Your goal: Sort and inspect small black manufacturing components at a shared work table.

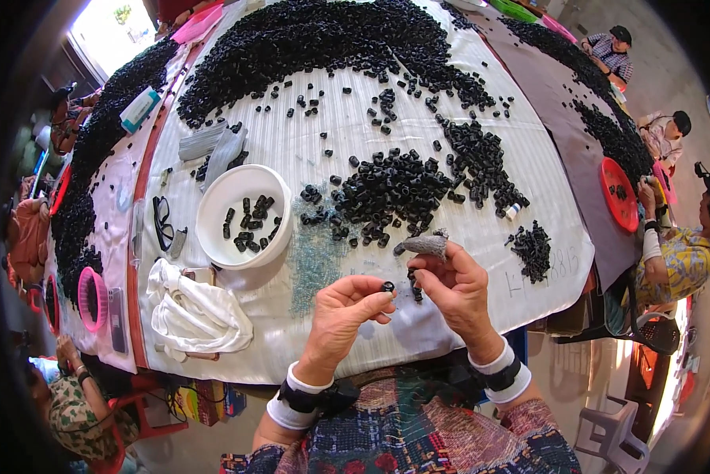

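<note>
My left hand [335,324] pinches a small black plastic cap [387,287] between thumb and fingertips. Close to its right, my right hand [462,296] has thumb and fingers closed on another small black piece [415,289]; the fingers partly hide it. Grey cloth [428,246] covers one finger of that hand. Beyond both hands lies a heap of black caps [394,189] on the white cloth [308,126]. Left of my left hand, tiny clear bluish pieces [315,268] are scattered. A white bowl [207,225] holds several black pieces.
A huge mound of black caps [315,39] covers the far side. At left lie black glasses [163,223] and a bunched white cloth [193,312]. A smaller pile of thin black pieces [531,251] sits right of my hands. Other people sit along both sides.
</note>
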Demonstrator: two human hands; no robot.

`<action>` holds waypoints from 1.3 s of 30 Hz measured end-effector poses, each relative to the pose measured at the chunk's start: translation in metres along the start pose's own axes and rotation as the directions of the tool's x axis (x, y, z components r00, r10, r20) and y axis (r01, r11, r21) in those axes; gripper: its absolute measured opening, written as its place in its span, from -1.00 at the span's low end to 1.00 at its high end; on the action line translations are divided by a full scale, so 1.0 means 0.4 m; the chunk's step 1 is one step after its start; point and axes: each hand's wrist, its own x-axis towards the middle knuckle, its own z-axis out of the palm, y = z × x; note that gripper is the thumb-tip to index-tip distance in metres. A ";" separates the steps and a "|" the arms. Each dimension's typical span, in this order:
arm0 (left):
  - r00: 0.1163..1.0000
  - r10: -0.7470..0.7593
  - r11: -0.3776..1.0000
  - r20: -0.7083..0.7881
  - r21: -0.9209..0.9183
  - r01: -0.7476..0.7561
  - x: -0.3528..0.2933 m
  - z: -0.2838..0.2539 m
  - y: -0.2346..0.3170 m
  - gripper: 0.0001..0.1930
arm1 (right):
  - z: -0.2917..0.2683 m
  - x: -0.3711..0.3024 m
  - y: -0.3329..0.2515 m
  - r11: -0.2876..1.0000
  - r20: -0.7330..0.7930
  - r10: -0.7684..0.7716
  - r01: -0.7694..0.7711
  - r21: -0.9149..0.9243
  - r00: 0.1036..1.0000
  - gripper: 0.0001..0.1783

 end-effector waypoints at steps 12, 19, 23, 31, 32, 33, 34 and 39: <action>0.998 0.049 0.998 0.040 0.031 -0.050 -0.010 0.042 0.000 -0.82 | 0.023 -0.026 -0.006 0.989 0.013 -0.137 0.136 0.065 0.991 -0.62; 0.998 0.052 0.997 0.023 0.062 -0.054 -0.014 0.043 -0.004 -0.81 | 0.020 -0.033 -0.001 0.992 0.010 -0.129 0.129 -0.010 0.992 -0.63; 0.998 0.052 0.995 0.020 0.083 -0.053 -0.012 0.046 -0.005 -0.82 | 0.023 -0.034 0.011 0.986 -0.040 -0.165 0.164 -0.044 0.985 -0.63; 0.998 0.065 0.992 -0.020 0.112 -0.063 -0.007 0.048 -0.012 -0.82 | 0.040 -0.038 0.025 0.983 -0.128 -0.177 0.168 -0.078 0.976 -0.67; 0.998 0.065 0.992 -0.021 0.112 -0.062 -0.007 0.048 -0.014 -0.82 | 0.041 -0.039 0.028 0.977 -0.143 -0.192 0.176 -0.118 0.971 -0.69; 0.998 0.057 0.991 -0.027 0.121 -0.054 -0.006 0.047 -0.015 -0.82 | 0.041 -0.040 0.030 0.977 -0.142 -0.191 0.175 -0.117 0.971 -0.69; 0.998 0.050 0.990 -0.033 0.130 -0.045 -0.006 0.046 -0.017 -0.82 | 0.040 -0.040 0.032 0.964 -0.133 -0.221 0.196 -0.178 0.966 -0.70; 0.999 0.013 0.995 -0.052 0.098 -0.008 -0.005 0.040 -0.030 -0.83 | 0.037 -0.037 0.024 0.885 -0.075 -0.340 0.292 -0.363 0.938 -0.74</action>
